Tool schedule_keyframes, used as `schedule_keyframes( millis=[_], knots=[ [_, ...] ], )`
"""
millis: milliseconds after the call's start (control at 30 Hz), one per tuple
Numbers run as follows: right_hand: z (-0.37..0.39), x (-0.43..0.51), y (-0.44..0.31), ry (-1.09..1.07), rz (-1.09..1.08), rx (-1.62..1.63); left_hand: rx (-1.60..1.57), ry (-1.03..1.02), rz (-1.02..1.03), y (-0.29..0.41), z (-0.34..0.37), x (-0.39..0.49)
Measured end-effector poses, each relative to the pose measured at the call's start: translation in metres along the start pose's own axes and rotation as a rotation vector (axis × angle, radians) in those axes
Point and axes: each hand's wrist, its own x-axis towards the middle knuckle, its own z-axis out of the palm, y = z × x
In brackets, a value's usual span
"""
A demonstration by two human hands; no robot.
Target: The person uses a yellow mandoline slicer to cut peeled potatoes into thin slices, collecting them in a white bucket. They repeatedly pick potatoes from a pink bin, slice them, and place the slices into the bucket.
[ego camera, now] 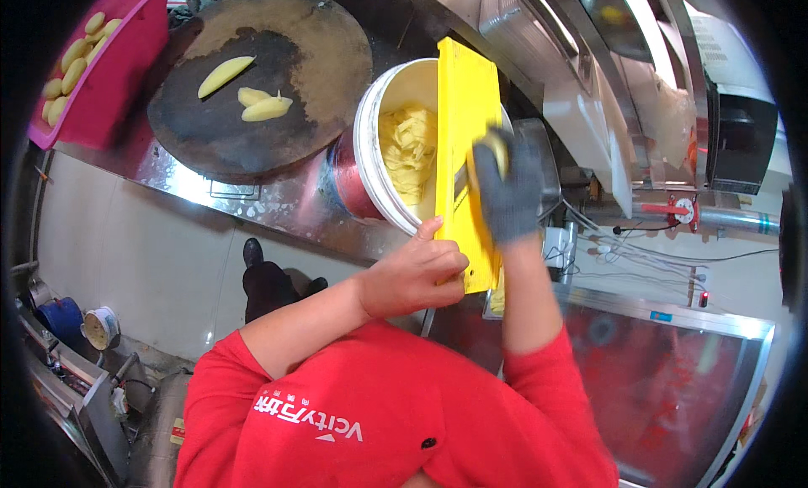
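My bare left hand (pixel 416 270) grips the near end of a yellow plastic mandoline slicer (pixel 464 118), which lies across the mouth of a white-rimmed bucket (pixel 372 166). My right hand (pixel 511 185), in a dark grey knit glove and blurred, presses a piece of peeled potato (pixel 495 150) against the slicer near its blade (pixel 461 182). The fingers hide part of that piece. Inside the bucket lies a heap of thin potato slices (pixel 407 150).
A round wooden chopping block (pixel 334 65) to the left bears several cut potato pieces (pixel 227 76). Beyond it, a pink plastic crate (pixel 123 77) holds whole peeled potatoes (pixel 74 71). The steel counter edge (pixel 183 188) runs before me. At right stands a glass-topped chest (pixel 663 362).
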Motion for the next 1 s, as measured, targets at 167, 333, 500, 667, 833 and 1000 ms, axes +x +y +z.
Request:
schedule_keyframes(
  millis=[167,333,500,667,833,1000],
  knots=[
    [0.033,0.116,0.019,0.018,0.018,-0.055,0.026,0.016,-0.013,0.005,-0.001,-0.002],
    [-0.019,0.008,0.003,0.01,-0.064,0.066,0.085,0.017,-0.001,0.002,-0.001,-0.001],
    [-0.017,-0.045,-0.004,-0.011,-0.097,-0.033,-0.019,0.05,0.014,-0.001,0.001,0.001],
    [0.036,0.105,0.012,0.015,-0.015,-0.151,0.017,0.036,-0.004,0.001,0.003,-0.001],
    [0.004,0.076,0.005,0.039,-0.027,-0.024,0.02,0.052,0.0,0.001,0.002,-0.001],
    [-0.033,-0.058,-0.003,-0.055,-0.116,-0.104,-0.003,0.048,0.021,-0.002,0.004,0.001]
  ],
)
